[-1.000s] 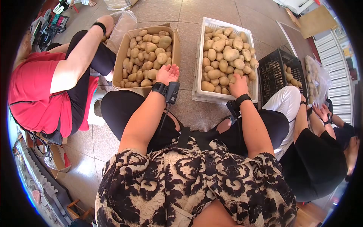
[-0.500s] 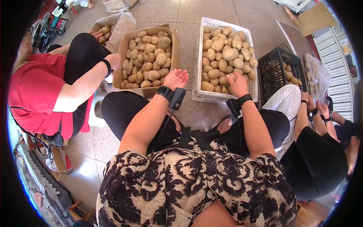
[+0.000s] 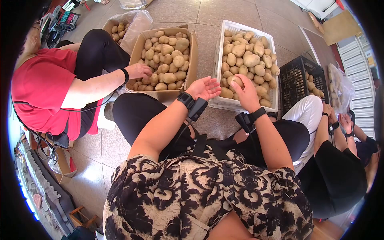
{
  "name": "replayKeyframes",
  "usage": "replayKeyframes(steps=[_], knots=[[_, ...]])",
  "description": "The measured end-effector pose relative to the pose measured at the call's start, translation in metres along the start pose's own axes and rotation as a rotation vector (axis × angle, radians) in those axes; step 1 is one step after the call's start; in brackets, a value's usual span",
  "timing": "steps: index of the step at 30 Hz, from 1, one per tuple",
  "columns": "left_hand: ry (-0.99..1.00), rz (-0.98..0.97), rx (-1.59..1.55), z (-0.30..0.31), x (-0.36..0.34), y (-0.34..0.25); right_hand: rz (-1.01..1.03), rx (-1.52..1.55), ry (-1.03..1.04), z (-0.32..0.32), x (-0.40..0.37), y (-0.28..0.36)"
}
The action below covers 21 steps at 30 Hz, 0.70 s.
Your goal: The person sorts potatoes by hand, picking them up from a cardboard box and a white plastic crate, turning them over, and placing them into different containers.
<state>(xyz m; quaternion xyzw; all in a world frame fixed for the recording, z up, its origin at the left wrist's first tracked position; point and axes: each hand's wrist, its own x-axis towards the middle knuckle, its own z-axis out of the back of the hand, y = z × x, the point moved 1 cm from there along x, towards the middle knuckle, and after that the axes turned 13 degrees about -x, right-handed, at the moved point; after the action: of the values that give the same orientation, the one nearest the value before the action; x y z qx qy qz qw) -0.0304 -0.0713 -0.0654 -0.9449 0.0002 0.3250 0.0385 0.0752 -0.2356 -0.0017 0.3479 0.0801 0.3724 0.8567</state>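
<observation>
My right hand (image 3: 247, 94) is closed on a potato (image 3: 236, 81), held over the near left part of the white plastic crate (image 3: 244, 105). Heaped potatoes (image 3: 252, 61) fill that crate. My left hand (image 3: 205, 88) is open, palm up and fingers stretched toward the right hand, with nothing in it. It hovers between the white crate and a cardboard box (image 3: 193, 60) full of potatoes (image 3: 168, 58). A device is strapped to each of my wrists.
At left, a person in a red shirt (image 3: 44, 88) has a hand (image 3: 139, 71) in the cardboard box. A plastic-lined box of potatoes (image 3: 119, 31) stands behind it. To the right are a black crate (image 3: 294, 82), a clear bag of potatoes (image 3: 340, 86) and other people's hands (image 3: 329, 114).
My right hand has lifted a potato from the heap and moved left and nearer. The left hand has shifted right toward it. The red-shirted person's hand has reached into the cardboard box.
</observation>
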Motion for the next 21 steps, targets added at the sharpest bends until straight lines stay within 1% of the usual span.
replayKeyframes(steps=[3, 5, 7, 9, 11, 13, 14, 16, 17, 19, 20, 21], knots=[[0.054, 0.058, 0.064, -0.007, -0.004, 0.006, 0.021, 0.026, -0.006, -0.002, -0.004, 0.007], [0.072, 0.084, 0.086, -0.012, -0.009, 0.009, 0.087, 0.011, 0.000, -0.002, -0.006, 0.014], [0.135, 0.165, 0.132, -0.016, -0.013, 0.012, 0.122, 0.028, 0.016, -0.005, -0.008, 0.017], [0.141, 0.174, 0.100, -0.016, -0.010, 0.014, 0.158, 0.047, 0.032, -0.006, -0.010, 0.019], [0.146, 0.181, 0.067, -0.010, -0.005, 0.013, 0.165, 0.123, 0.175, -0.008, -0.013, 0.022], [0.137, 0.017, 0.081, -0.003, 0.001, 0.007, 0.188, 0.070, 0.179, -0.006, -0.014, 0.027], [0.136, 0.017, 0.080, -0.002, 0.002, 0.003, 0.210, 0.016, 0.181, -0.005, -0.014, 0.029], [0.033, -0.147, -0.024, -0.001, 0.002, -0.012, 0.204, 0.003, 0.182, -0.002, -0.014, 0.029], [0.032, -0.146, -0.023, -0.002, 0.000, -0.019, 0.198, -0.009, 0.182, -0.001, -0.014, 0.028], [-0.012, -0.295, -0.116, -0.001, -0.003, -0.035, 0.207, -0.054, 0.164, -0.002, -0.013, 0.021], [-0.012, -0.296, -0.114, 0.001, -0.003, -0.043, 0.218, -0.100, 0.145, -0.003, -0.013, 0.018], [-0.078, -0.379, -0.150, 0.006, -0.003, -0.049, 0.219, -0.100, 0.146, -0.003, -0.012, 0.016]])
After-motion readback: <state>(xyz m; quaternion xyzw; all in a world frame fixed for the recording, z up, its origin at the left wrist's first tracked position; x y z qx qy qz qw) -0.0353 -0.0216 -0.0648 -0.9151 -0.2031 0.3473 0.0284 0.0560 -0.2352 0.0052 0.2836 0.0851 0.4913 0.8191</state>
